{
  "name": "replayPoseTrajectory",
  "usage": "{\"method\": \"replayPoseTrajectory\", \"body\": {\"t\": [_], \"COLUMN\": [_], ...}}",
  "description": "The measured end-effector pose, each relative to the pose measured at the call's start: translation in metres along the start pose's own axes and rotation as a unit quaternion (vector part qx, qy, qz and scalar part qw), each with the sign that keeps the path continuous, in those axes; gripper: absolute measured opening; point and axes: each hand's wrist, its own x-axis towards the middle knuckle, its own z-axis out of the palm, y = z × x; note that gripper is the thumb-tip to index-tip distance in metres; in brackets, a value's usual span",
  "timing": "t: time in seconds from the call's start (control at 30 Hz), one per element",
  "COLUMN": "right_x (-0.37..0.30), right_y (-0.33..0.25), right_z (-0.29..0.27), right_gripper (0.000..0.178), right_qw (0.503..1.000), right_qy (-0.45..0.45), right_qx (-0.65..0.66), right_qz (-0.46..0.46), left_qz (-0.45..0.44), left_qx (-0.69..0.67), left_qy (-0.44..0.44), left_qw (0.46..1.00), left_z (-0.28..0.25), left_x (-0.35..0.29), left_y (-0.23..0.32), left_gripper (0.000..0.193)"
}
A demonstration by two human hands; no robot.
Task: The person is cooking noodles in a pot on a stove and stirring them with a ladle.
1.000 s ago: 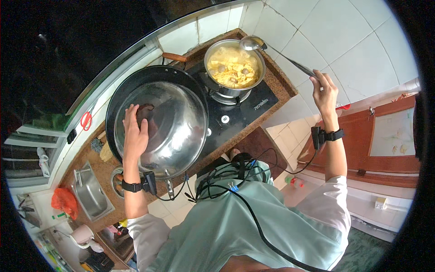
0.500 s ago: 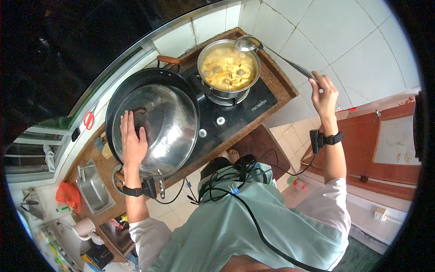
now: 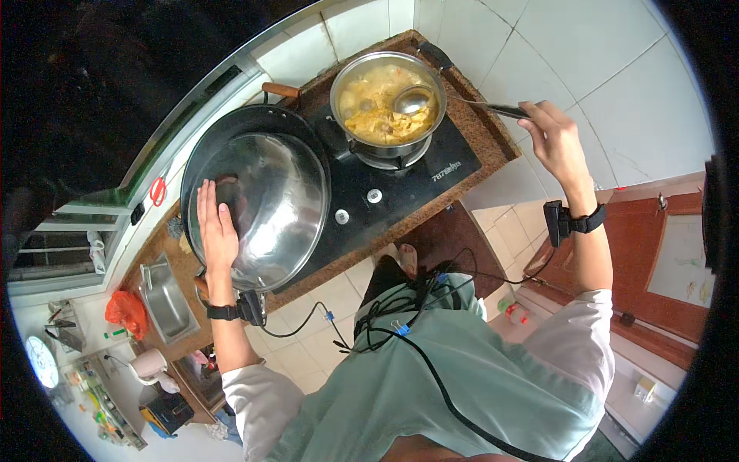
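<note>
My right hand (image 3: 556, 142) grips the dark handle end of a metal ladle (image 3: 412, 99). The ladle's bowl is in a steel pot (image 3: 334, 115), at the surface of a yellow soup (image 3: 385, 81) with egg-like pieces and round lumps. The pot stands on the right side of a black gas stove (image 3: 400, 189). To the left is a black wok (image 3: 265, 117) with wooden handles, and a large shiny metal dome or basin (image 3: 289, 212) sits in it; which one, I cannot tell. My left hand (image 3: 217, 231) lies on that metal piece, fingers stretched out, holding nothing.
A brown stone counter (image 3: 377, 250) with a raised edge surrounds the stove. A small metal sink (image 3: 168, 300) and an orange-red bag (image 3: 127, 312) are at the left. Tiled wall (image 3: 570, 69) rises behind the pot. Black cables (image 3: 392, 316) hang across my front.
My right hand has brought the ladle's bowl from the pot's far right rim leftward and down into the soup. My left hand stays on the shiny metal piece. The view has shifted slightly.
</note>
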Motion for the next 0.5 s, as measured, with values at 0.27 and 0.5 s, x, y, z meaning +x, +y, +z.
{"method": "replayPoseTrajectory", "body": {"t": [0.27, 0.5], "right_x": [0.034, 0.042], "right_y": [-0.007, -0.026], "right_z": [0.046, 0.012], "right_gripper": [0.023, 0.025], "right_qw": [0.992, 0.998], "right_qy": [-0.051, -0.005], "right_qx": [-0.053, -0.031], "right_qz": [-0.105, -0.059], "left_qz": [0.006, -0.002], "left_qx": [-0.006, -0.006], "left_qy": [0.01, 0.012], "left_qw": [1.0, 1.0], "left_z": [0.002, 0.0], "left_x": [0.004, 0.001], "left_y": [-0.001, 0.001], "left_gripper": [0.047, 0.047]}}
